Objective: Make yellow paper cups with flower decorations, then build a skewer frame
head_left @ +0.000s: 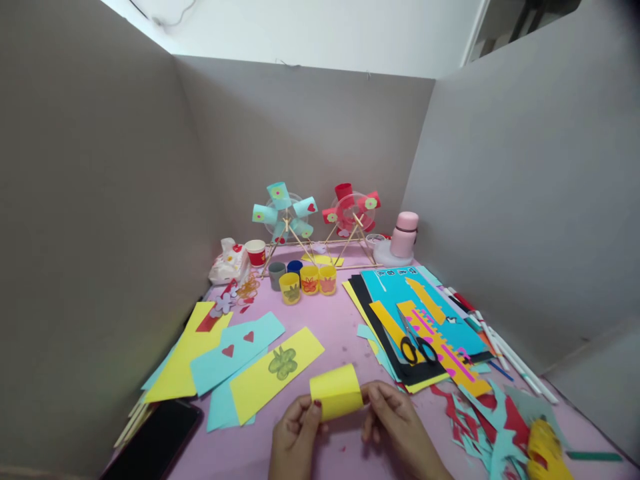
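My left grip point(295, 432) is closed on a yellow roll point(336, 383), thumb in front near its left end and fingers curled behind. My right grip point(395, 421) meets the roll's right end with its fingertips; I cannot tell if it pinches the edge. The roll is tilted slightly, raised at the right, between my two grips over the near part of the pink bench point(330, 327).

Just beyond my left grip lies a yellow card point(250, 395) with a green print, partly over a blue strip point(220, 410). Another blue strip point(210, 373) bears two red hearts, and a dark phone point(155, 437) lies to the left of them. To my right, scissors point(419, 350) rest on orange pieces point(445, 360) atop stacked sheets point(373, 287); red and blue scraps point(500, 437) lie nearer me.

Farther back, five short tubes point(290, 291) stand grouped before a blue wheel point(286, 212) and a red wheel point(353, 208), both on stick frames. A pink flask point(404, 237) stands at the back right.
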The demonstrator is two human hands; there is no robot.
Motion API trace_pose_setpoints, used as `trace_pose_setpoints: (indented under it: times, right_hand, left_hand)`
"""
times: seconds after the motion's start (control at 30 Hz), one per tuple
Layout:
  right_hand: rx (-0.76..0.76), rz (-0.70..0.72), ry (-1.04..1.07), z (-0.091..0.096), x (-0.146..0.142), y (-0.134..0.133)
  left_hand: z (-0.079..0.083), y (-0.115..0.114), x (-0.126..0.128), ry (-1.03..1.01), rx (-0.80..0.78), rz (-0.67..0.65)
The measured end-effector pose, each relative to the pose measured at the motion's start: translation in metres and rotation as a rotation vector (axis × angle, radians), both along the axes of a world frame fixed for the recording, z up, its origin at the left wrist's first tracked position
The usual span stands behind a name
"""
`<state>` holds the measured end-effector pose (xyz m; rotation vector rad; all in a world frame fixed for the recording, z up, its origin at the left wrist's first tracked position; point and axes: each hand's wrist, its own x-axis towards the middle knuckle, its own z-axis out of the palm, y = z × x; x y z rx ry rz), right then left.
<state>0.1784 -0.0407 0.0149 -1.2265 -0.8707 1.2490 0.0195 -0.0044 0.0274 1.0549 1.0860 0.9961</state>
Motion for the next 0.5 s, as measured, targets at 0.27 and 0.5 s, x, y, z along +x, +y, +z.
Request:
trace_pose_setpoints:
  times: [0.27,0.5]
  right_hand:
    - [0.024,0.069,-0.040,-0.0011,-0.0041,0.0000]
    - [0.074,0.052,-0.011,-0.0002,0.0017,-0.0015]
  left_hand:
    - [-0.0061,0.0016,0.0032,-0.125,-0.090,-0.081]
    - [0.0008,0.0001,0.0020,-0.191,-0.134,-0.020]
